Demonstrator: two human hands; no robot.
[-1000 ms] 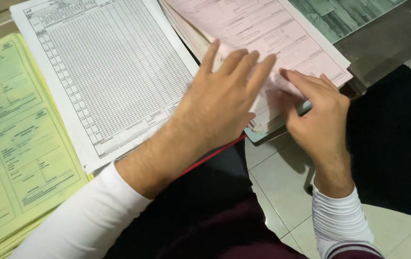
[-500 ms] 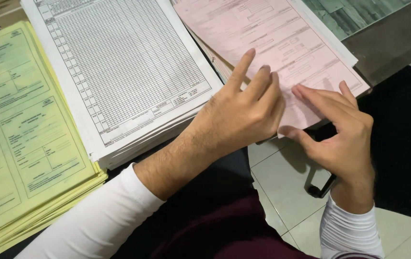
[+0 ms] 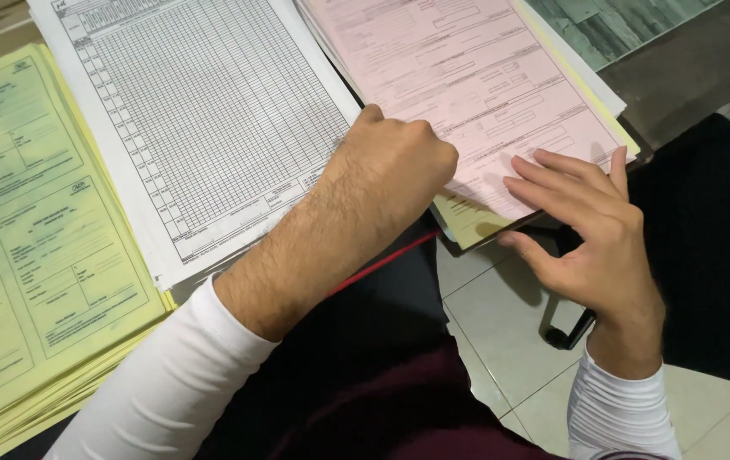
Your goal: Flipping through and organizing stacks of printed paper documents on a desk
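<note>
The left hand is curled into a loose fist, knuckles resting on the near left corner of the pink form, its fingers folded under so that I cannot tell whether they pinch a sheet. The right hand lies with fingers spread flat on the form's near right corner, thumb hooked under the edge of the stack. The pink form sits on top of a mixed stack at the right of the table, and a yellow sheet peeks out beneath its near corner.

The step in hand looks like separating or squaring the top pink sheet on its stack. A next move would call for the thumb to get a clean purchase on one sheet only (thin paper tends to lift in twos), while the fist keeps the rest pinned.

The stack overhangs the table edge toward the person's lap, so its near corner is free to lift from below. To the left the grid sheets lie just beside the pink stack, partly under the left wrist, and the yellow forms sit beyond them; little room that way. Open room lies to the right and below, over the tiled floor.
</note>
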